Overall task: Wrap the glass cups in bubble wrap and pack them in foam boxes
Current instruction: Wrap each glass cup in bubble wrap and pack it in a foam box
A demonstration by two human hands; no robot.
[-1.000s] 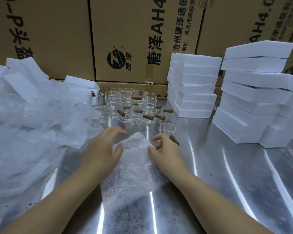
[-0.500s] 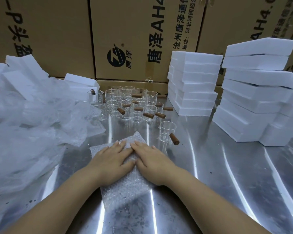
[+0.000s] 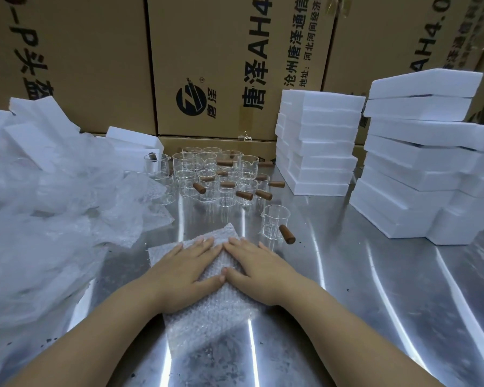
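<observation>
Our left hand (image 3: 185, 270) and right hand (image 3: 259, 266) lie flat, side by side, on bubble wrap sheet (image 3: 213, 314), mid table (image 3: 361, 303), near us. Single glass cup (image 3: 274, 223) just beyond sheet, to right. Cup cluster (image 3: 213, 174) further back. Wrap heap (image 3: 39, 233) at left, left foam boxes (image 3: 39, 127) behind it. Middle foam stack (image 3: 319, 143) right of cluster; right foam stack (image 3: 422, 152) beyond that. Cartons (image 3: 221, 65) behind all.

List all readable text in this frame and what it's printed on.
"唐泽AH4", top cut off, printed sideways: middle cardboard box.
"沧州唐泽通信": same box.
"地址:河北河间经济", end cut off: same box.
"唐泽" beside a round logo: same box.
"-P头盔", cut off: left cardboard box.
"AH4.0", cut off: right cardboard box.
Smaller print on the right box: too blurred to read.
Foam boxes, glass cups: no text visible.
</observation>
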